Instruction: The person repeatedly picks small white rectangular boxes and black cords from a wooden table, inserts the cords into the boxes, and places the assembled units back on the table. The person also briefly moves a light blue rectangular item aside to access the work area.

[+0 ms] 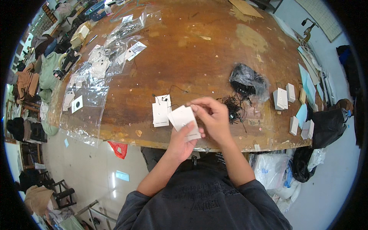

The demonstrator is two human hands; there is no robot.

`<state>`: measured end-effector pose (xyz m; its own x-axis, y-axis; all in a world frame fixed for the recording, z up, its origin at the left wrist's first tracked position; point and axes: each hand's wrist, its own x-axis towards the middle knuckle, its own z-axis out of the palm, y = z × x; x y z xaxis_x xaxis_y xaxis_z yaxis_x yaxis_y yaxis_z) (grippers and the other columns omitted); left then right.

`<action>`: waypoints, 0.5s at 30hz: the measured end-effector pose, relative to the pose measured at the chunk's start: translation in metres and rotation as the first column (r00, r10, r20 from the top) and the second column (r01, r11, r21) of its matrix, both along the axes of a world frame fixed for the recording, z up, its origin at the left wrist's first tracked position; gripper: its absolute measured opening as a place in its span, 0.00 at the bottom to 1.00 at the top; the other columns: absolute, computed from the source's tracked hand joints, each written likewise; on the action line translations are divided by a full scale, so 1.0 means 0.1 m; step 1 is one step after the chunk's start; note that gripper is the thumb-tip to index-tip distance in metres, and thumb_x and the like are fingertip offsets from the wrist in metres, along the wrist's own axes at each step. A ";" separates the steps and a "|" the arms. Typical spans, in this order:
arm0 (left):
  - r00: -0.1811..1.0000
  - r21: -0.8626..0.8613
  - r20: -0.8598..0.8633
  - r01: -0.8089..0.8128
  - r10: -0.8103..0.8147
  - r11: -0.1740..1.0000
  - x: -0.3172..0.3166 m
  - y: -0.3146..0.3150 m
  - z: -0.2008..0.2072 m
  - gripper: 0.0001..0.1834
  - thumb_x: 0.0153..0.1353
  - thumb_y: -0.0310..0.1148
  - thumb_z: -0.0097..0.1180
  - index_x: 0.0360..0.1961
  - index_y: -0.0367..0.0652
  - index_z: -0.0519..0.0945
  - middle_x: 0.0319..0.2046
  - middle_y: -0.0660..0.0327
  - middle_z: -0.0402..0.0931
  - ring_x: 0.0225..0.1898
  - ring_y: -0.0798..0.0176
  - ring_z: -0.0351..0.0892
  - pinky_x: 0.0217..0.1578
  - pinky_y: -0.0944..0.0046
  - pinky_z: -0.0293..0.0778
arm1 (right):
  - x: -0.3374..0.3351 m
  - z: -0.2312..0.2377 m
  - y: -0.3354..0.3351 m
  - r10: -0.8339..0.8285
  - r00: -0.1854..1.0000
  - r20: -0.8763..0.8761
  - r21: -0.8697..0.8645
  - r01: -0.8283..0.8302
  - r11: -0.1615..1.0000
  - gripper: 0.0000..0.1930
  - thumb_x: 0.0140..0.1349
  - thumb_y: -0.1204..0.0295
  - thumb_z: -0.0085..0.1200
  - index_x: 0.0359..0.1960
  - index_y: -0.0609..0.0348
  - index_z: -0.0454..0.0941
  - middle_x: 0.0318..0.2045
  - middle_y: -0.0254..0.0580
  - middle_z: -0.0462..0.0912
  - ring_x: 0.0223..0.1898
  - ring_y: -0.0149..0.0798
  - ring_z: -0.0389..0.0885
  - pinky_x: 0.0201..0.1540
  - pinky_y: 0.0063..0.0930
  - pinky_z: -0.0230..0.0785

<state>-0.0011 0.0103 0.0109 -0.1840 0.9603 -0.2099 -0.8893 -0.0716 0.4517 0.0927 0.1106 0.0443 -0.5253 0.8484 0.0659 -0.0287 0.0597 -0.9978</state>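
In front of me, over the table's near edge, my left hand (181,143) grips a few white cardboard hang tags (181,117), slightly fanned. The thumb and forefinger of my right hand (215,119) close on the tags' upper right corner. Just left of my hands, more white tags (160,115) lie on the table with thin black strings on them. To the right of my hands sits a tangled heap of black tag strings (234,107). Behind it is a crumpled clear plastic bag (249,81) with dark strings inside.
Clear plastic bags with white tags (100,68) spread along the left of the brown wooden table (184,50). A tape dispenser (67,63) is at the left edge. Small stacks of white tags (280,99) stand at the right. Black bags (329,128) sit beyond the right edge.
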 end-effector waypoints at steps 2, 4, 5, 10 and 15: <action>0.991 -0.002 0.096 -0.094 0.094 0.996 -0.02 -0.02 -0.04 0.21 0.66 0.31 0.51 0.60 0.45 0.67 0.55 0.65 0.71 0.40 0.65 0.76 0.42 0.61 0.77 | -0.05 -0.10 -0.06 -0.051 0.999 -0.008 0.014 0.051 0.999 0.10 0.62 0.72 0.59 0.43 0.61 0.80 0.35 0.38 0.82 0.28 0.26 0.76 0.29 0.21 0.69; 0.982 0.081 0.117 -0.157 0.147 0.984 -0.14 -0.03 -0.06 0.22 0.67 0.31 0.51 0.61 0.45 0.67 0.57 0.67 0.70 0.41 0.66 0.75 0.43 0.62 0.76 | -0.01 -0.19 -0.09 0.072 0.994 0.082 -0.021 -0.070 0.997 0.08 0.63 0.71 0.57 0.40 0.62 0.81 0.36 0.39 0.82 0.30 0.27 0.76 0.30 0.22 0.68; 0.976 0.117 0.131 -0.191 0.175 0.975 -0.21 -0.03 -0.05 0.22 0.67 0.31 0.51 0.61 0.46 0.67 0.57 0.68 0.69 0.41 0.66 0.74 0.43 0.62 0.76 | 0.05 -0.22 -0.09 0.219 0.955 0.198 -0.097 -0.203 0.974 0.08 0.64 0.70 0.56 0.37 0.63 0.81 0.35 0.38 0.81 0.31 0.27 0.76 0.30 0.22 0.68; 0.898 -0.061 -0.308 -0.348 0.314 0.936 -0.50 0.00 0.02 0.22 0.66 0.32 0.51 0.60 0.38 0.66 0.50 0.56 0.74 0.38 0.63 0.77 0.43 0.60 0.77 | 0.28 -0.22 0.05 -0.127 0.909 -0.396 -0.139 0.078 0.987 0.06 0.62 0.77 0.51 0.26 0.60 0.74 0.26 0.33 0.71 0.27 0.29 0.70 0.33 0.21 0.67; 0.900 -0.150 -0.354 -0.324 0.256 0.934 -0.33 0.00 -0.05 0.22 0.67 0.32 0.50 0.60 0.36 0.65 0.49 0.51 0.75 0.40 0.57 0.81 0.45 0.57 0.77 | 0.17 -0.05 0.08 -0.080 0.822 -0.564 -0.049 0.063 0.997 0.02 0.62 0.78 0.54 0.31 0.61 0.76 0.27 0.33 0.73 0.30 0.26 0.71 0.37 0.20 0.67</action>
